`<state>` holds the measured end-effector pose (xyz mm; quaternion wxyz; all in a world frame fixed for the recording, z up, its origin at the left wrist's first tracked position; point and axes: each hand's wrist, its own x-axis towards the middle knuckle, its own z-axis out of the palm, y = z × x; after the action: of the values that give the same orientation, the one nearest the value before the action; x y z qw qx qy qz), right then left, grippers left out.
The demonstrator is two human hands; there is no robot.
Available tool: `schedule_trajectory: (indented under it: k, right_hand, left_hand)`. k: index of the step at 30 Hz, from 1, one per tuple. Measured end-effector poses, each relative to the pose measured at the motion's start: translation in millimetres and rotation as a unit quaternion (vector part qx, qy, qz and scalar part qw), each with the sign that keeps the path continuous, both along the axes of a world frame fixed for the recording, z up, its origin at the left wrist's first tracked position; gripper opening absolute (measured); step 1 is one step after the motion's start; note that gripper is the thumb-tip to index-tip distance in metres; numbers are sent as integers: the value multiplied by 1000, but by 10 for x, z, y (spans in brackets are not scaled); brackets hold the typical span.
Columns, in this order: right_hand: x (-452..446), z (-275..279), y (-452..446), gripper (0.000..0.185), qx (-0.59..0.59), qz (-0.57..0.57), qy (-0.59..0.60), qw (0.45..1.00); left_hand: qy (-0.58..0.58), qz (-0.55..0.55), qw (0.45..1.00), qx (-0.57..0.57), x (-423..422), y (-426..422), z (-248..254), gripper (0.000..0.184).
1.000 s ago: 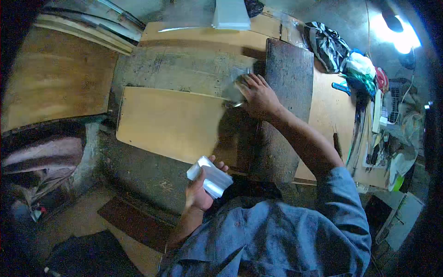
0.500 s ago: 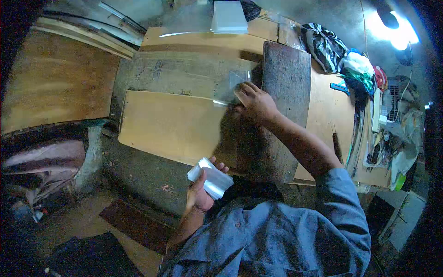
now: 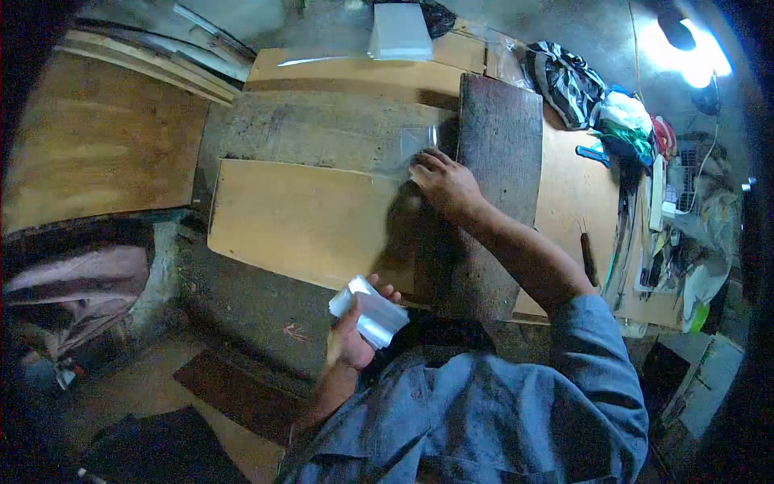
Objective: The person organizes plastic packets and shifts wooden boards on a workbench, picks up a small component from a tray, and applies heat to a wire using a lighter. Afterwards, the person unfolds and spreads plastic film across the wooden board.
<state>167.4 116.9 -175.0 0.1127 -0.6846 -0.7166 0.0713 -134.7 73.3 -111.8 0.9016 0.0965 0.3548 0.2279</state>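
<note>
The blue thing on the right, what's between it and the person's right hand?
In the head view, from the right hand to the blue thing, there's the dark plank, then some light board.

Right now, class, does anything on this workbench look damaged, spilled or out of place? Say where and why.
The dark board by the right hand looks worn: its surface is mottled and scuffed, unlike the smoother pale board. No spill stands out.
</note>
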Motion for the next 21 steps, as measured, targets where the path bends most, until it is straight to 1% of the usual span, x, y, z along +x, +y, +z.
schedule_trajectory:
  k: [1,2,4,5,7,8,10,14,16,17,19,20,21]
  right_hand:
    - [11,30,5,51,0,5,19,1000]
    - [24,-5,7,51,1,5,18,1000]
    - [45,-102,9,49,40,3,1,999]
    - [46,-67,10,49,40,3,1,999]
    - [51,5,8,48,15,-45,45,998]
    - [52,31,16,48,15,-44,45,998]
    - [62,64,34,27,60,-78,66,993]
    - [56,54,99,29,87,-83,70,990]
    - [33,94,142,33,115,-45,2,992]
    - [30,72,157,33,115,-45,3,992]
    - [43,13,200,36,68,-28,-17,997]
    - [59,9,215,36,68,-28,-17,997]
    - [82,7,229,35,40,-19,-9,999]
  left_hand:
    - [-5,1,1000,-1,-1,2,-10,63]
    - [-9,2,1000,-2,-3,4,-20,63]
    - [-8,5,1000,-3,-9,4,-34,63]
    - [-7,7,1000,-3,-10,5,-40,63]
    - [-8,6,1000,-3,-6,15,-35,63]
    - [-9,6,1000,-4,-6,17,-29,62]
    - [-1,7,1000,-6,-2,16,1,63]
    - [3,5,1000,-2,-18,10,-40,64]
    - [1,2,1000,-2,-20,20,-46,64]
    - [-1,-1,1000,-2,-26,23,-49,64]
    - [-3,3,1000,-5,-44,16,-76,64]
    - [-6,6,1000,-10,-46,14,-86,63]
    - [-6,7,1000,-10,-47,15,-87,63]
